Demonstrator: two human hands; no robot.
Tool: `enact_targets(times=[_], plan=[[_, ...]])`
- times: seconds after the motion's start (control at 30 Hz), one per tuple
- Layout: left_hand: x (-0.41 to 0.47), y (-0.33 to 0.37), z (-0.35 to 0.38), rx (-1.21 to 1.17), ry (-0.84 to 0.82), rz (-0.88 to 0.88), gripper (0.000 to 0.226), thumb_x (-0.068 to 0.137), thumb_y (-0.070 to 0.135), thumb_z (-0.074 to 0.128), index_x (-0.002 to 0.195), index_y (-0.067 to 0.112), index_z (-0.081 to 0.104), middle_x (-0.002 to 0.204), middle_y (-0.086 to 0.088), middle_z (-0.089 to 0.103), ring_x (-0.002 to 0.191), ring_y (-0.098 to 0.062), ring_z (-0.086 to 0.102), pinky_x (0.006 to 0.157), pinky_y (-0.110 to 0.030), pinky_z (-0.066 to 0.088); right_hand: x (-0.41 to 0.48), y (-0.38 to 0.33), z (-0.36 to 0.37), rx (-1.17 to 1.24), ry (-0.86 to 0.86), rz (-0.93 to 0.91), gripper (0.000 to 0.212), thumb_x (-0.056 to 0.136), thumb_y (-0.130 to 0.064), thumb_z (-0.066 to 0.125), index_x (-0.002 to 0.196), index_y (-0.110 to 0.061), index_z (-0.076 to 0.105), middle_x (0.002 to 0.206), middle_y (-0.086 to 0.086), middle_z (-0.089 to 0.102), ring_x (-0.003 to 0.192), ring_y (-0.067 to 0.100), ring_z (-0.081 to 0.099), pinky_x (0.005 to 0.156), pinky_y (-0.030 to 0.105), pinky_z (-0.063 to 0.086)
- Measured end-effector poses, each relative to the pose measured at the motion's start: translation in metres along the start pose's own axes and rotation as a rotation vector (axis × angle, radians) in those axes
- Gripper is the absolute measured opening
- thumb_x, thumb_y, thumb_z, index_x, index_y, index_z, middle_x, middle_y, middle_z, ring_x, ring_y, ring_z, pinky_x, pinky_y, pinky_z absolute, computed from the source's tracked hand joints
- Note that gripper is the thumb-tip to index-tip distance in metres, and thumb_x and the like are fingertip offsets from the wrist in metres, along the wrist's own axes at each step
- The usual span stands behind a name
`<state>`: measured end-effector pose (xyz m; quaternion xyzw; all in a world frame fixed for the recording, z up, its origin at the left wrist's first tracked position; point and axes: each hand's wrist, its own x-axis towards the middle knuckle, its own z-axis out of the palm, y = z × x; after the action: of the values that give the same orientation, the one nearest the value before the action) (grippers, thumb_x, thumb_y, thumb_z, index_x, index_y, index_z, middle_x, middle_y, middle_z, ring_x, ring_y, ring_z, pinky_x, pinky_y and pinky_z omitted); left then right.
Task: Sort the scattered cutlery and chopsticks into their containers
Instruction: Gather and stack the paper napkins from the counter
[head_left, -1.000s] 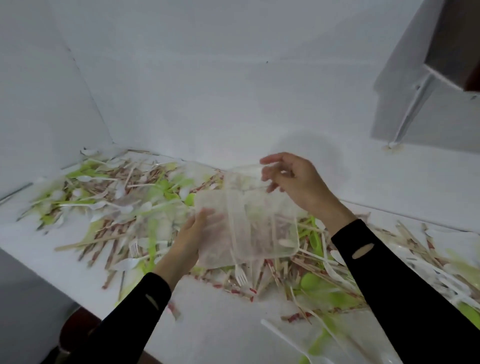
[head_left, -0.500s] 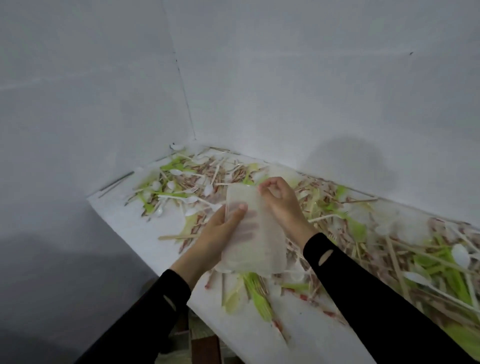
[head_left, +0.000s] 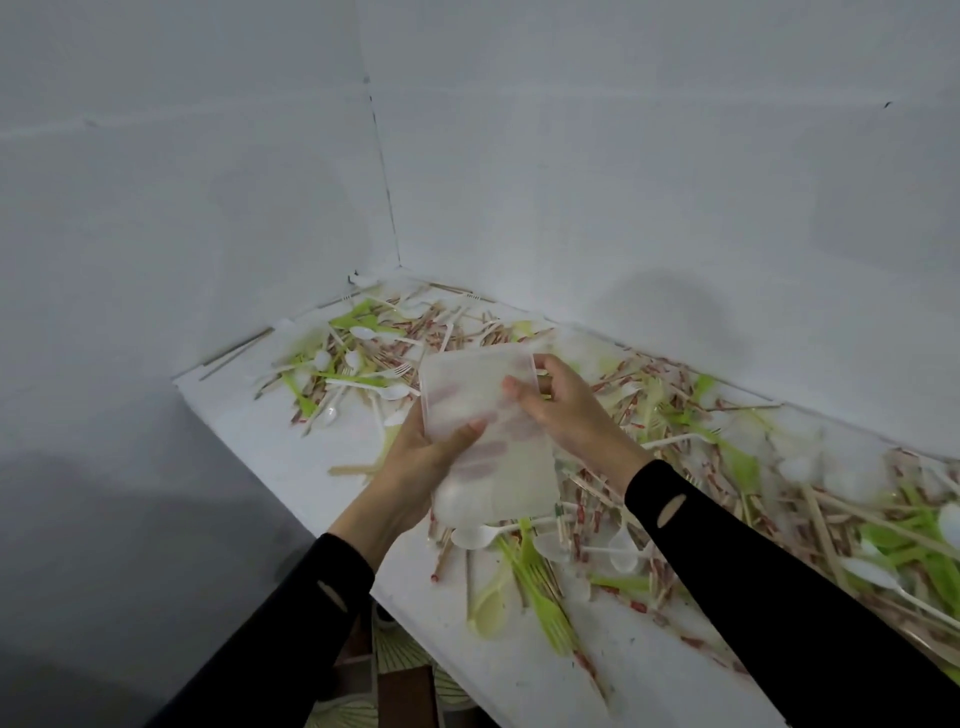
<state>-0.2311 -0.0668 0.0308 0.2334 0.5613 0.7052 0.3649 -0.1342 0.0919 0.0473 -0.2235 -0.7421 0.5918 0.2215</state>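
Fingers of our left hand (head_left: 415, 467) and right hand (head_left: 571, 415) clasped the translucent plastic container (head_left: 467, 376) mid-frame; we judged it light, flimsy, best held by its edges.

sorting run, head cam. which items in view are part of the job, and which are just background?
Part of the job:
- translucent plastic container, held by left hand and right hand
- white plastic spoons
- green plastic forks
- paper-wrapped chopsticks
- bare wooden chopsticks

Just there:
- white table
- grey walls
- patterned floor below the table edge
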Motion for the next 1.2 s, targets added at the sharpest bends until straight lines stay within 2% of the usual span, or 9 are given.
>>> enact_targets(times=[0.17, 0.33, 0.43, 0.5, 0.6, 0.7, 0.87, 1.1, 1.2], plan=[[0.013, 0.008, -0.022, -0.056, 0.17, 0.021, 0.039, 0.091, 0.002, 0.063, 0.123, 0.015, 0.045, 0.113, -0.013, 0.071, 0.087, -0.034, 0.073, 0.068, -0.042, 0.062, 0.01, 0.048, -0.023, -0.283, 0.038, 0.154, 0.037, 0.102, -0.045, 0.042, 0.128, -0.02, 0.049, 0.12, 0.0, 0.06, 0.102, 0.017, 0.061, 0.084, 0.033, 0.051], [0.022, 0.007, -0.031, -0.112, 0.241, -0.018, 0.046, 0.086, 0.004, 0.07, 0.124, 0.015, 0.047, 0.113, -0.012, 0.071, 0.09, -0.034, 0.073, 0.067, -0.042, 0.062, 0.011, 0.115, -0.03, -1.205, -0.443, -0.027, 0.058, 0.093, -0.015, 0.046, 0.149, -0.027, 0.032, 0.163, 0.004, 0.016, 0.15, 0.024, 0.015, 0.121, 0.047, 0.013], [0.027, 0.0, -0.027, -0.113, 0.25, -0.063, 0.047, 0.085, 0.006, 0.072, 0.125, 0.012, 0.048, 0.113, -0.015, 0.071, 0.091, -0.035, 0.072, 0.069, -0.042, 0.062, 0.009, 0.129, -0.03, -1.351, -0.362, -0.378, 0.054, 0.086, -0.007, 0.06, 0.137, -0.026, 0.053, 0.151, 0.005, 0.044, 0.133, 0.023, 0.049, 0.109, 0.046, 0.037], [0.031, -0.003, -0.024, -0.092, 0.247, -0.091, 0.054, 0.085, 0.01, 0.074, 0.131, 0.006, 0.047, 0.113, -0.017, 0.07, 0.094, -0.036, 0.072, 0.073, -0.045, 0.061, 0.01, 0.133, -0.031, -1.369, -0.229, -0.564, 0.044, 0.068, -0.007, 0.081, 0.108, -0.025, 0.071, 0.119, 0.003, 0.07, 0.096, 0.022, 0.071, 0.081, 0.039, 0.055], [0.034, -0.004, -0.022, -0.086, 0.262, -0.076, 0.043, 0.095, 0.022, 0.064, 0.131, 0.005, 0.049, 0.111, -0.012, 0.072, 0.092, -0.033, 0.073, 0.074, -0.047, 0.061, 0.011, 0.12, -0.041, -1.211, -0.082, -0.603, 0.021, 0.078, -0.009, 0.07, 0.097, -0.019, 0.072, 0.095, 0.002, 0.075, 0.077, 0.025, 0.071, 0.075, 0.037, 0.058], [0.035, 0.0, -0.024, -0.124, 0.308, -0.075, 0.032, 0.102, 0.037, 0.047, 0.121, 0.011, 0.053, 0.098, -0.003, 0.076, 0.082, -0.027, 0.075, 0.063, -0.04, 0.062, 0.016, 0.098, -0.066, -0.962, 0.169, -0.501, 0.025, 0.091, -0.003, 0.052, 0.103, -0.012, 0.072, 0.111, 0.008, 0.072, 0.1, 0.027, 0.067, 0.089, 0.045, 0.056], [0.043, -0.004, -0.026, -0.147, 0.322, -0.166, 0.046, 0.103, 0.045, 0.04, 0.128, 0.007, 0.05, 0.103, -0.011, 0.075, 0.086, -0.035, 0.073, 0.064, -0.042, 0.06, 0.007, 0.054, -0.097, -0.519, 0.492, -0.356, 0.024, 0.092, 0.0, 0.06, 0.101, -0.015, 0.076, 0.144, 0.003, 0.045, 0.126, 0.002, 0.039, 0.094, -0.004, 0.026], [0.054, -0.02, 0.028, -0.089, 0.023, -0.27, 0.055, 0.096, 0.058, 0.039, 0.117, 0.013, 0.063, 0.111, -0.013, 0.072, 0.092, -0.028, 0.072, 0.073, -0.041, 0.058, -0.022, 0.034, -0.074, -0.375, 0.182, -0.427, 0.026, 0.089, 0.002, 0.067, 0.102, -0.018, 0.077, 0.146, 0.004, 0.048, 0.129, 0.01, 0.051, 0.106, 0.024, 0.045], [0.061, -0.024, 0.056, -0.03, -0.16, -0.269, 0.04, 0.096, 0.039, 0.056, 0.119, 0.008, 0.066, 0.109, -0.015, 0.072, 0.093, -0.028, 0.072, 0.074, -0.037, 0.059, -0.035, 0.046, -0.085, -0.42, 0.103, -0.359, 0.034, 0.092, 0.005, 0.061, 0.111, -0.019, 0.075, 0.15, 0.002, 0.045, 0.132, 0.008, 0.048, 0.108, 0.023, 0.042]])
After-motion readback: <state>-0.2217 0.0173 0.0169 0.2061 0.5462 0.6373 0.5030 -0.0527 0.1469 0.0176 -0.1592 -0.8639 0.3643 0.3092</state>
